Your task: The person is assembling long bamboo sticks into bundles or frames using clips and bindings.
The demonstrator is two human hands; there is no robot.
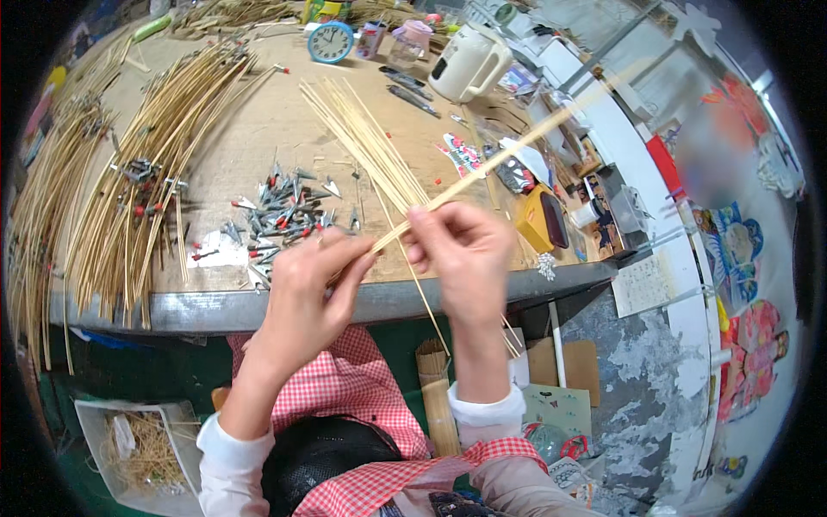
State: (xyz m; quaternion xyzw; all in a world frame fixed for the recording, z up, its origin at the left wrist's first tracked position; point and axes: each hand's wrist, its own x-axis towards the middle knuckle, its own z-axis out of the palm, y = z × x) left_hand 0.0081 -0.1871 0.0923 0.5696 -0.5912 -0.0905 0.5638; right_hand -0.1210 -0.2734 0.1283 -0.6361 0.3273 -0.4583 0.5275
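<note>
Both my hands are over the table's front edge, gripping one pale bamboo strip (508, 156). My left hand (306, 289) pinches its near end between thumb and fingers. Slightly farther along, my right hand (465, 254) is closed on it too, and the strip runs up to the right, where its far end is blurred. I cannot tell whether it is one strip or a few together. Beneath it a loose bundle of bamboo strips (366, 142) lies on the table, some sticking out over the edge. Left of that is a pile of grey metal clips (289, 202), several with red tips.
Long clipped bundles of bamboo strips (164, 146) cover the table's left side. A blue clock (330, 42), a cream kettle (470, 62) and a yellow box (540, 220) stand toward the back and right. Below are a white bin of scraps (90, 431) and a strip bundle (439, 405).
</note>
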